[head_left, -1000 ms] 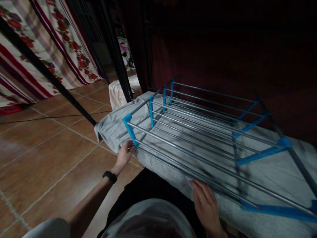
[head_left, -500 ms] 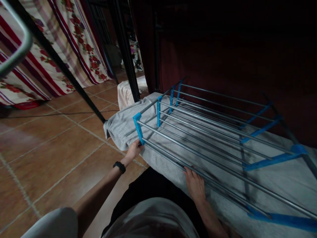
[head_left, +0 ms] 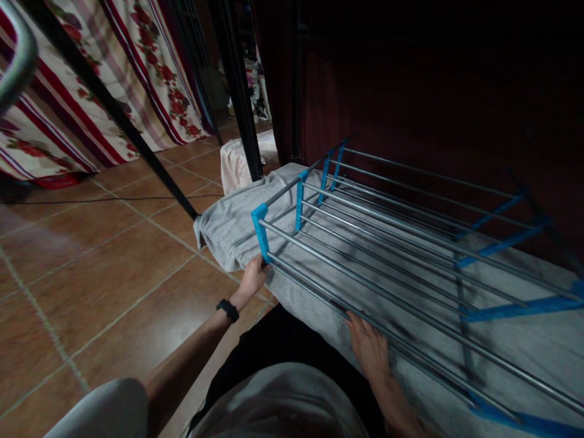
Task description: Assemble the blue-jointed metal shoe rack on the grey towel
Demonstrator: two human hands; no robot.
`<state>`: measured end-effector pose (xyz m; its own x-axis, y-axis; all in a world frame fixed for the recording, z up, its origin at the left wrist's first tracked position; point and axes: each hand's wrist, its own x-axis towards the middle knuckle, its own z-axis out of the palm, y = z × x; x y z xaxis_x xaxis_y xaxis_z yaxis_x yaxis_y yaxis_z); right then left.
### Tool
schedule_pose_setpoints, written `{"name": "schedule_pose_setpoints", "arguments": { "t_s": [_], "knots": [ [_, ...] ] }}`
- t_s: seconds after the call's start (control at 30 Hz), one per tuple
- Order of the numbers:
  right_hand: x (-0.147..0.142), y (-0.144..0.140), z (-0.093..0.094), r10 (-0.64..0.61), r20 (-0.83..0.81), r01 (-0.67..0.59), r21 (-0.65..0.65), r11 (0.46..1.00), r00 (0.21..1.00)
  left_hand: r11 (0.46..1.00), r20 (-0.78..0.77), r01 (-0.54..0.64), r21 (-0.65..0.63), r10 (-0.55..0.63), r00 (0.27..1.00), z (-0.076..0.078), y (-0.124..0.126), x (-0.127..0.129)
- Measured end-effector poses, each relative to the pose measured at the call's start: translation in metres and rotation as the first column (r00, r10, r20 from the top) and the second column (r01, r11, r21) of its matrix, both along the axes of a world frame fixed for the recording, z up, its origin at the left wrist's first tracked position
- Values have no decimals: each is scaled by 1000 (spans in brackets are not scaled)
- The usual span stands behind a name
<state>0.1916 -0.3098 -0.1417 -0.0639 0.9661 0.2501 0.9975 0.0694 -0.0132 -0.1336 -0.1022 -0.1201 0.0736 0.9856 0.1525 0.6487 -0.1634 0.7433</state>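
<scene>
A shoe rack [head_left: 392, 297] of grey metal tubes with blue plastic joints lies over a grey cloth in front of me. At its near left corner, my left hand [head_left: 253, 277] is closed around the lower end, just under a blue joint [head_left: 261, 234]. The left fingertips are partly hidden behind the tube. My right hand [head_left: 368, 342] rests at the near lower tubes, its fingers curled over them. The rack's right end runs toward the frame's edge, where blue crosspieces [head_left: 515, 309] join the tubes.
Grey cloth [head_left: 232, 228] spreads beneath the rack. Brown floor tiles [head_left: 123, 280] lie to the left, crossed by a thin dark cable [head_left: 91, 201]. A slanting black pole [head_left: 137, 137] stands before a flowered curtain [head_left: 155, 79]. Dark red panelling [head_left: 387, 103] is behind the rack.
The view has shifted slightly, so the scene sits a little farther right. Both hands keep their places on the rack.
</scene>
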Motion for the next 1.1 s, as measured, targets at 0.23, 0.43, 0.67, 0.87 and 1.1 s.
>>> {"name": "schedule_pose_setpoints", "arguments": {
  "t_s": [0.23,0.43,0.67,0.87,1.1],
  "knots": [
    [5,-1,1,25,-12,-25,-11,1000,1000,999,28,-19,-27,20,999,-3,-1,5],
    [6,-1,-3,37,-50,-37,-9,999,998,998,45,-46,-49,48,998,-6,-1,8],
    [9,-1,-6,42,-69,-45,-37,998,997,995,15,-68,-67,69,997,2,-6,11],
    [8,-2,-3,3,-74,-11,-107,994,997,992,4,-95,-81,95,995,7,-11,14],
    [4,3,-8,-23,-90,7,-178,984,996,993,-4,-79,-87,79,997,20,-12,20]
  ]
}}
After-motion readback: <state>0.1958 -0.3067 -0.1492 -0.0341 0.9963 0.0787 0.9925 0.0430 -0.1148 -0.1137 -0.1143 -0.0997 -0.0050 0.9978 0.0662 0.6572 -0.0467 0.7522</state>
